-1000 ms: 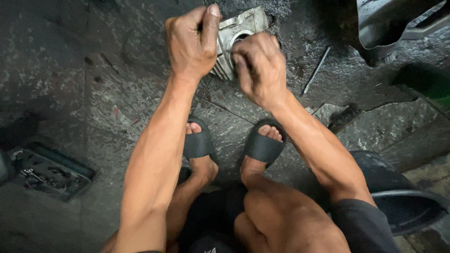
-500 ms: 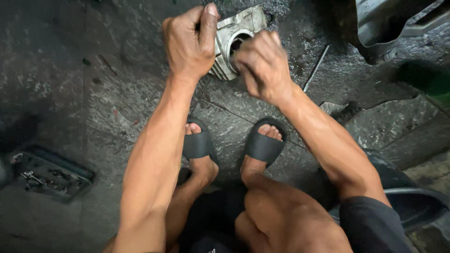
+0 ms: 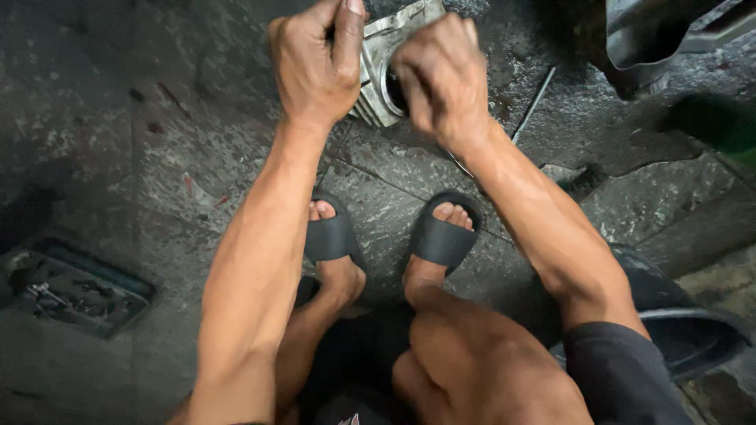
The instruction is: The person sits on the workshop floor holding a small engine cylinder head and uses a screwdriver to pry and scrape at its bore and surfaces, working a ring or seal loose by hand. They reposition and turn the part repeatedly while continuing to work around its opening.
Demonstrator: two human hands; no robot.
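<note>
Covering the whole view, the dark, oil-stained stone floor (image 3: 157, 157) is cracked into rough slabs. At the near right edge lies a black rubber tyre (image 3: 693, 330), partly hidden by the person's dark shorts (image 3: 622, 378). At the near left a shallow black tray (image 3: 71, 287) sits on the floor, rectangular, with small metal bits lying in it. At the far right corner a grey metal part (image 3: 654, 31) juts into view, with a blurred green shape (image 3: 717, 122) just below it; what either is cannot be told. Two black slide sandals (image 3: 441, 236) are planted side by side near the middle, toes pointing far.

Between the hands at the far middle stands the finned metal cylinder block (image 3: 382, 67), silver-grey, tilted, resting on the floor with its round bore facing the viewer. The left hand (image 3: 319, 63) has its grip clamped on the block's left edge, thumb up along the top. The right hand (image 3: 441, 75) is curled into a fist over the bore; whether it holds anything cannot be told. A thin metal rod (image 3: 534, 102) lies on the floor just right of the right wrist. No labels or packages show.
</note>
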